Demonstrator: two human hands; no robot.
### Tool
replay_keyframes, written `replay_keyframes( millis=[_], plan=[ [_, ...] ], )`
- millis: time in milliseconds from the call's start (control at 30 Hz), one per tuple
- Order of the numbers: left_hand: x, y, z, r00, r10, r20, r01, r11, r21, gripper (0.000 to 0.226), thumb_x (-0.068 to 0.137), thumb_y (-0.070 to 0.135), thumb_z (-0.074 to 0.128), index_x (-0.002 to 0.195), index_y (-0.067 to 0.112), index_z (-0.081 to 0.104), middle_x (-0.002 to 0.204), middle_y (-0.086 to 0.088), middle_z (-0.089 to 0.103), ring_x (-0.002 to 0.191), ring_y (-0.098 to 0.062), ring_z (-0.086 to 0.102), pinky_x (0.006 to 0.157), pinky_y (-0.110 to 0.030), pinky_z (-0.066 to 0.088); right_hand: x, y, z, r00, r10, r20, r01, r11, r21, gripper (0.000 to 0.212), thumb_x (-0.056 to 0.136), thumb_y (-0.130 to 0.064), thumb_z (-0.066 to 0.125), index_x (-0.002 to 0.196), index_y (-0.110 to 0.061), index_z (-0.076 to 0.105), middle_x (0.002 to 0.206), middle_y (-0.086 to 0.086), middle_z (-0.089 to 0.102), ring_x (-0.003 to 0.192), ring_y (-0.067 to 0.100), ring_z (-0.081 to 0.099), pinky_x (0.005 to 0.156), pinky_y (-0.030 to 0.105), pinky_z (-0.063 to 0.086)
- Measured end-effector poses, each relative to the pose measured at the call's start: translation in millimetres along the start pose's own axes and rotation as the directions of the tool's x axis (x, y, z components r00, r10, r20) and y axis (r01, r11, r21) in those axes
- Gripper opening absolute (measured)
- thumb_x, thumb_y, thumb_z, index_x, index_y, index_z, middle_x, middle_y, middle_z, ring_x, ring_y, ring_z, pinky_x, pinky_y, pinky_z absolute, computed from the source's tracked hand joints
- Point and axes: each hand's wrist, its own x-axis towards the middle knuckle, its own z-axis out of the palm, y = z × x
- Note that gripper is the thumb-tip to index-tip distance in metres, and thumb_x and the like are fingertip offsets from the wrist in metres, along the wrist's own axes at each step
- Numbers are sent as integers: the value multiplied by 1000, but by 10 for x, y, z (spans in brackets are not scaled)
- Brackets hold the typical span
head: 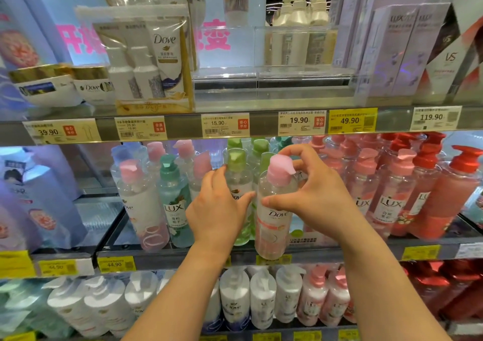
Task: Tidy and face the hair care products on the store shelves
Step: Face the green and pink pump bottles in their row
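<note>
A pink-capped Dove bottle [273, 210] is held at the front edge of the middle shelf [366, 249], its label turned outward and its base at the shelf lip. It is gripped by the right hand [311, 191]: the thumb is pressed across the clear body just under the neck, while the curled fingers [292, 152] are arched over and behind the pink pump. The left hand [219, 204] is set just beside it, with its fingers [217, 178] curled round a green-capped Dove bottle [236, 181] that stands immediately left of the pink one; the left thumb tip reaches toward the right thumb, and the two nearly meet in front of the gap between the bottles. Whether they touch cannot be told.

Left of the left fingers, a green-capped Lux bottle [173, 204] and another pink-capped Dove bottle [143, 204] lean on the same shelf. Right of the right fingers, rows of pink Lux bottles [389, 199] and red-pump bottles [449, 197] are stood upright. Above the fingers, price tags [224, 125] are fixed along the upper shelf edge, with Dove jars [91, 85] and a bagged Dove set [151, 66] over them. Below the wrists, white pump bottles [235, 299] are lined on the lower shelf.
</note>
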Motion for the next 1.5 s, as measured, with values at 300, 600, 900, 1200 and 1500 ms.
replay_keyframes(
  millis=[300, 600, 900, 1200, 1500],
  plan=[
    [-4, -133, 128, 994, 100, 41, -103, 991, 88, 74, 65, 52, 84, 121, 10, 61, 125, -2, 61, 73, -30, 70, 48, -33, 47, 46, 16, 34, 999, 17, 30, -17, 1000, -16, 69, 63, -35, 92, 114, -47, 47, 105, -22, 59, 90, -1, 58, 72, 24, 47],
    [63, -281, 89, 961, 274, 36, -276, 941, 196, 59, 75, 49, 77, 118, 10, 66, 122, -3, 64, 66, -26, 69, 43, -29, 46, 104, -21, 167, 998, 38, 46, -37, 999, -31, 70, 61, -38, 92, 114, -48, 46, 108, -18, 61, 90, 8, 62, 83, 37, 55],
    [84, -630, -166, 911, 287, -297, -347, 922, -173, 21, 86, 31, 67, 97, 14, 72, 98, 2, 69, 64, -15, 63, 49, -23, 49, 117, -148, 315, 998, 51, 35, -49, 998, -37, 72, 57, -40, 94, 111, -51, 47, 108, -17, 62, 94, 10, 63, 87, 43, 55],
    [255, -908, -448, 999, -25, 26, 24, 1000, 20, 88, 87, 48, 64, 153, 15, 16, 148, -11, 43, 106, -38, 63, 65, -40, 49, 49, -357, 520, 997, 65, 30, -64, 997, -31, 71, 57, -37, 95, 110, -50, 49, 104, -18, 63, 90, 9, 64, 86, 43, 56],
    [333, -1044, -483, 978, 42, 203, -54, 997, 56, 103, 87, 48, 66, 156, 10, 0, 147, -14, 35, 105, -37, 62, 69, -41, 46, -95, -589, 694, 997, 76, -10, -77, 997, -24, 70, 56, -34, 95, 107, -50, 50, 102, -14, 66, 89, 8, 65, 84, 39, 57]
  ],
)
